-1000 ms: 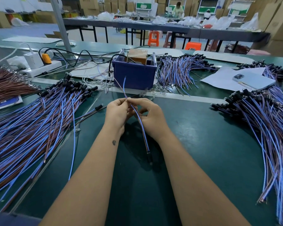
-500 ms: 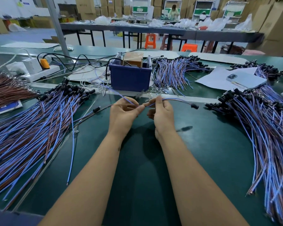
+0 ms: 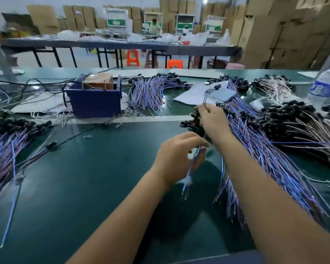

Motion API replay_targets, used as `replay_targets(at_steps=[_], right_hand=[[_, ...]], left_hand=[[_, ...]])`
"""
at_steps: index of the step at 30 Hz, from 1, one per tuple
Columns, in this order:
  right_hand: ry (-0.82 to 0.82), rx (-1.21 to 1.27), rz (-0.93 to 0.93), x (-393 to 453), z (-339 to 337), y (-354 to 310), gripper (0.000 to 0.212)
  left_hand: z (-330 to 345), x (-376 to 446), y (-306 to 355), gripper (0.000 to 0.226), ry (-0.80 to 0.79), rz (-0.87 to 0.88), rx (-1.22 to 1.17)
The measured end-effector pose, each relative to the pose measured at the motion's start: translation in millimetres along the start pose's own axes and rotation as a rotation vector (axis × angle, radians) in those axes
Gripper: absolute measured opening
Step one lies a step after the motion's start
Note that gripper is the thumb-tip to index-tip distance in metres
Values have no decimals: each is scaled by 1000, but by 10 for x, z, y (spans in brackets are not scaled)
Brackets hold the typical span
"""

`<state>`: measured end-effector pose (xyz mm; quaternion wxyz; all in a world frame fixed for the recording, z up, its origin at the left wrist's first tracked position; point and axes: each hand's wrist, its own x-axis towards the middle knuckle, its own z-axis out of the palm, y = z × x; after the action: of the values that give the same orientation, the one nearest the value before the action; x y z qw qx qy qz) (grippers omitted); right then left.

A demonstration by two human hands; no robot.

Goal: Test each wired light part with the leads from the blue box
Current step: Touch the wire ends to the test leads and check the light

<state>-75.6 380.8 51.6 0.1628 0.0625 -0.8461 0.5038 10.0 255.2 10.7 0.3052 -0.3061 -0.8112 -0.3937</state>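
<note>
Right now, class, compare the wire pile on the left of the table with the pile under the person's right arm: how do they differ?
The left pile lies untouched, cut off by the frame's left edge; the right pile has the right hand over its black ends. The left pile's black ends point towards the blue box; the right pile's fan leftwards. Both hold blue-purple wires with black ends.
</note>
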Motion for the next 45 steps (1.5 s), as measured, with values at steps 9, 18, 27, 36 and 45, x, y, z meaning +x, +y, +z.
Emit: replay_targets(at_steps=[9, 18, 27, 36, 45], right_hand=[[-48, -739, 129, -15, -732, 460, 23], [127, -869, 4, -156, -95, 167, 41], [-210, -633, -183, -493, 1511, -433, 44], [-424, -361, -223, -786, 2375, -765, 41], [-402, -73, -157, -754, 2304, -656, 23]], left_hand=[[574, -12, 196, 50, -462, -146, -12], [150, -119, -165, 31, -128, -445, -167], [-992, -492, -845, 29, 142, -714, 389], [-1870, -778, -1210, 42, 50, -1068, 832], [-1835, -743, -1356, 29, 118, -1142, 866]])
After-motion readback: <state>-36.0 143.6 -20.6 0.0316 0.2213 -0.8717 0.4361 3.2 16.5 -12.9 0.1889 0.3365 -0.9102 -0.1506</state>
